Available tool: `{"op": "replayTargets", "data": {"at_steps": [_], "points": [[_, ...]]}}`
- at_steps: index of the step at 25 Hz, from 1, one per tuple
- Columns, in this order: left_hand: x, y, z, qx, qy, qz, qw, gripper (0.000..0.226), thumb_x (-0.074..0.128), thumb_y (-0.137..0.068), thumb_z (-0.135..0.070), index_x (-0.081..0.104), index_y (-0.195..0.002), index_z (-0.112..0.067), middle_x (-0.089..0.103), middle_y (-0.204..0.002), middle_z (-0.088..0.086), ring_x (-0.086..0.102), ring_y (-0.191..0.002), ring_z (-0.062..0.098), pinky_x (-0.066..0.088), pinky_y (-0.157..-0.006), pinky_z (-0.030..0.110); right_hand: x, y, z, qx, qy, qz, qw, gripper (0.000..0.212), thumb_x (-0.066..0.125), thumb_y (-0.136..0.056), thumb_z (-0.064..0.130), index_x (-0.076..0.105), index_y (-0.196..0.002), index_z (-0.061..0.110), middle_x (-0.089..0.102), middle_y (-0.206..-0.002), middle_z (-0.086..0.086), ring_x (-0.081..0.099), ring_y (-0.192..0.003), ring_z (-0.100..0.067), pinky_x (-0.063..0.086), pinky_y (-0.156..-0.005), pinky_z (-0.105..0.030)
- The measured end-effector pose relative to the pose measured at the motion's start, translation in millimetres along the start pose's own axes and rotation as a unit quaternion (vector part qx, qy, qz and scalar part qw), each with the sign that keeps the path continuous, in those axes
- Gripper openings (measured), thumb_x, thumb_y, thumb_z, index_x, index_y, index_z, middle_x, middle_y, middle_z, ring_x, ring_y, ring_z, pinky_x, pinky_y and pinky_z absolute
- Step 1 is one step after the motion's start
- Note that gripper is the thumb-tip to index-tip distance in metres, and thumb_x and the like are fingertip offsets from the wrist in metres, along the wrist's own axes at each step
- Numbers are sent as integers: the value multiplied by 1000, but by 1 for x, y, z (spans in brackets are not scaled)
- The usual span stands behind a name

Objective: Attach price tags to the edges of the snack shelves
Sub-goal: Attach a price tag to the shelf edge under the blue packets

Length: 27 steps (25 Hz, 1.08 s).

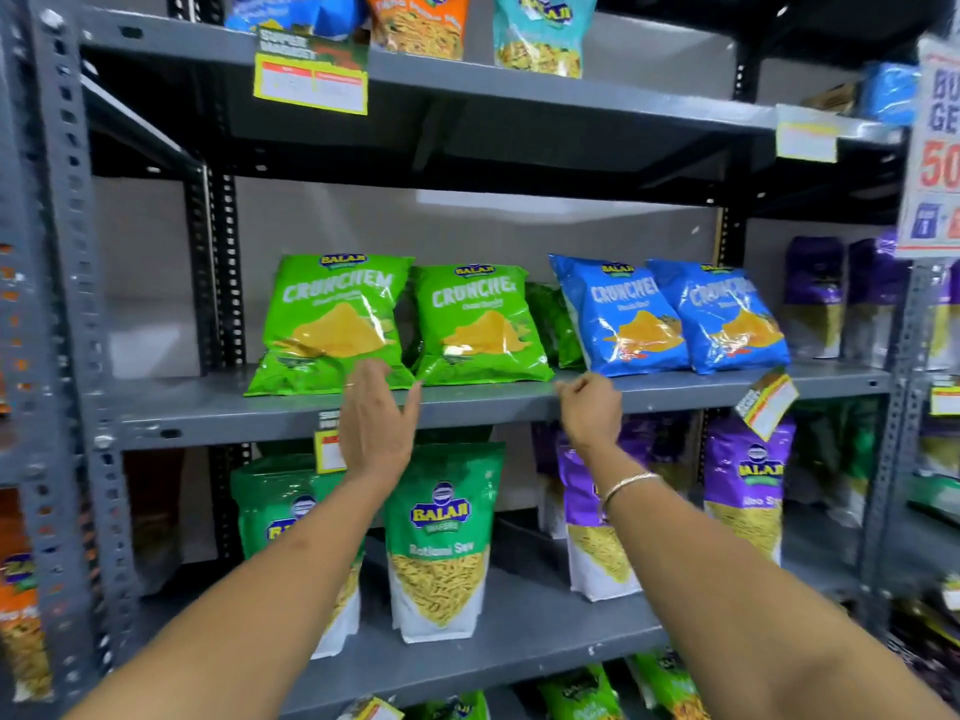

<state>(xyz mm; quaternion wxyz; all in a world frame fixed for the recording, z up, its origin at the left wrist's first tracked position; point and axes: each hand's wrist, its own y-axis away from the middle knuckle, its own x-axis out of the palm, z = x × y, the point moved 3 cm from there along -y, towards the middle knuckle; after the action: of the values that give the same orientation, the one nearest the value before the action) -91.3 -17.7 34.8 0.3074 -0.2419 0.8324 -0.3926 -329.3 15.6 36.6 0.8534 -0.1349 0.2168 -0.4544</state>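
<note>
Several tags (310, 77) hang already; one (768, 402) sits crooked. My left hand (376, 418) is spread empty, my right hand (589, 407) clenched at the shelf edge (483, 407).

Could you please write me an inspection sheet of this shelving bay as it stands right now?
Surface: grey metal middle shelf, its front edge facing the person.
Job's things: one tag on that edge, partly behind the left hand; a tilted tag at the right end; a top tag on the upper shelf.
Clutter: green bags and blue bags on the middle shelf; pouches below.
Hands: left hand open, flat before the edge; right hand curled at the edge, contents not visible.
Cables: nothing seen.
Surroundings: promo sign at right; neighbouring racks stocked.
</note>
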Motion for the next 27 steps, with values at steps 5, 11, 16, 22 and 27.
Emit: {"op": "replayTargets", "data": {"at_steps": [5,11,16,22,27], "points": [[97,16,-105,44,49,186,980,29,55,-90,-36,65,-82,-10,73,-90,16,66,-87,32,51,-71,39,-96,-105,-55,-32,46,-50,997,29,65,-85,17,63,-103,-5,66,-112,-28,59,-109,-41,47,-91,-44],[232,50,-210,-105,202,460,858,40,43,-98,-28,49,-62,-12,68,-81,26,56,-27,2,45,-32,17,-167,-194,-130,-35,118,-67,990,29,63,-79,2,62,-106,-8,63,-111,-34,59,-107,-44,47,-89,-46],[301,102,-273,-233,278,574,735,23,46,-98,-23,54,-89,-3,70,-84,17,69,-70,21,49,-53,25,-189,-228,-159,-67,109,-57,990,20,59,-82,-4,67,-100,-7,68,-107,-31,62,-105,-41,47,-87,-42],[348,120,-296,-360,372,381,766,31,56,-85,-3,51,-58,-16,54,-27,-9,54,-33,6,48,-43,15,-202,-237,-176,-86,97,-14,992,11,66,-79,4,69,-86,-4,73,-94,-23,65,-94,-31,29,-62,-23],[317,125,-319,-282,309,233,878,21,54,-85,-9,72,-73,-7,75,-84,14,68,-82,32,47,-61,32,-219,-225,-198,5,-4,-45,999,13,66,-82,4,63,-76,-7,56,-76,-11,47,-77,-17,33,-65,-21]]}}
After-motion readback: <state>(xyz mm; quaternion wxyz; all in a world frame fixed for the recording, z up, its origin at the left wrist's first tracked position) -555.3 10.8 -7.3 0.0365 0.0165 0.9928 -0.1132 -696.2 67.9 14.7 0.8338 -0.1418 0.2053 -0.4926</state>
